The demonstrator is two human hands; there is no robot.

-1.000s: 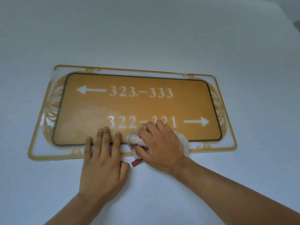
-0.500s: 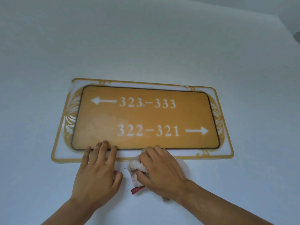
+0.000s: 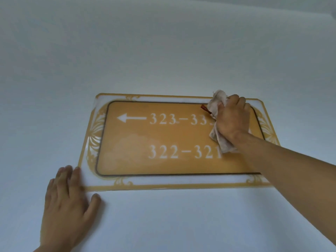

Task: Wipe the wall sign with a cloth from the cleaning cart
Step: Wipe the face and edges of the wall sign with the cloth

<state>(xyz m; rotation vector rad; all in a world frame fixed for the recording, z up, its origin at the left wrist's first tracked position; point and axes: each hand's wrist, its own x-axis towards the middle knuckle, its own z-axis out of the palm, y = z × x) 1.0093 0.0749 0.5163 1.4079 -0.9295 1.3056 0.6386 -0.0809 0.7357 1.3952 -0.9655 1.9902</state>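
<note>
The wall sign (image 3: 163,135) is an orange plate with white room numbers and arrows, framed by a clear border with gold ornaments. My right hand (image 3: 233,118) grips a crumpled off-white cloth (image 3: 216,106) with a small red tag and presses it on the sign's upper right part, covering the end of the top number row and the right arrow. My left hand (image 3: 67,202) lies flat on the wall below the sign's lower left corner, fingers spread, fingertips touching the border. A paler smudged patch shows on the sign's lower left.
The plain white wall (image 3: 163,51) surrounds the sign on all sides. My right forearm (image 3: 287,171) crosses the sign's lower right corner and hides it.
My right hand has carried the cloth from below the sign's bottom edge up to its upper right part. My left hand has slid left and down to the lower left corner.
</note>
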